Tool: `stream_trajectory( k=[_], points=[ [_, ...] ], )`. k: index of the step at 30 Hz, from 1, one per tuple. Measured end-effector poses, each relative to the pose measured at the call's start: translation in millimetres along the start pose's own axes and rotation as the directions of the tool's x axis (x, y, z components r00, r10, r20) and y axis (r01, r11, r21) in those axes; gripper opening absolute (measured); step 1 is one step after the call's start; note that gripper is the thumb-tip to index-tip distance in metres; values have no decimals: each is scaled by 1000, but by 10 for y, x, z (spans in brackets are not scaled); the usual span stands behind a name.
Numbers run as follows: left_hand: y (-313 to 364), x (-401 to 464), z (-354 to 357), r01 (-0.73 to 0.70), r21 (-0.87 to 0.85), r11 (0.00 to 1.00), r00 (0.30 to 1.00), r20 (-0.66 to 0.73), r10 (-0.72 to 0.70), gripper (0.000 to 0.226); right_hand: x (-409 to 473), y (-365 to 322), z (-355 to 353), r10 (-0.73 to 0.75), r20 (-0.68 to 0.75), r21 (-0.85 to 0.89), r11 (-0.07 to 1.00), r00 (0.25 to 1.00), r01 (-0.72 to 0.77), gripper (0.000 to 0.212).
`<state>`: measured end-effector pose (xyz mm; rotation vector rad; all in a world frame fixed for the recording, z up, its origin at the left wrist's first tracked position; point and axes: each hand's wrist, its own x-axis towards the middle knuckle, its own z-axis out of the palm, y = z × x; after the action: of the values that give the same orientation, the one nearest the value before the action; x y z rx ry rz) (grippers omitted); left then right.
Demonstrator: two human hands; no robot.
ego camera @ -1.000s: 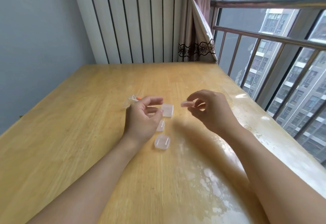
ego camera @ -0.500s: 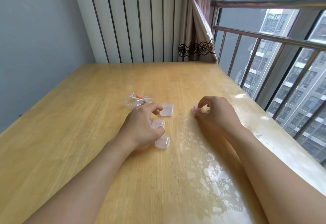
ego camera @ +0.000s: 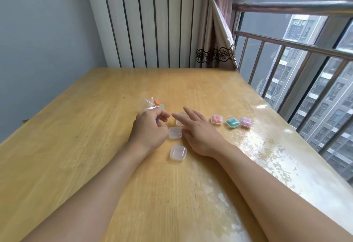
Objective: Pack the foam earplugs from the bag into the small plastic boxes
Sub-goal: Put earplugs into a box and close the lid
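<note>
Now the curled left hand [ego camera: 150, 127] pinches a tiny blue foam earplug [ego camera: 158, 119], and the flat, empty right hand [ego camera: 198, 131] touches the nearest empty small clear plastic box [ego camera: 175, 132], just right of it.

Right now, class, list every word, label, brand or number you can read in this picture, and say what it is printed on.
None: no readable text anywhere.
The clear boxes, the filled boxes and the bag show no legible print.
The buildings outside carry no readable signs.
</note>
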<state>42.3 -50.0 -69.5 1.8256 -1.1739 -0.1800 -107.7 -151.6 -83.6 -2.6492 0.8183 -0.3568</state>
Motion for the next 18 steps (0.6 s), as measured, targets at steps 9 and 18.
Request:
stream_trajectory(
  k=[9, 18],
  points=[
    [110, -53, -36, -48, -178, 983, 991, -135, 24, 36, -7, 43, -99, 49, -218, 326, 945, 975, 25, 27],
    [327, -172, -113, 131, -631, 764, 968, 246, 38, 56, -203, -106, -355, 76, -156, 956, 263, 985, 131, 69]
  ],
)
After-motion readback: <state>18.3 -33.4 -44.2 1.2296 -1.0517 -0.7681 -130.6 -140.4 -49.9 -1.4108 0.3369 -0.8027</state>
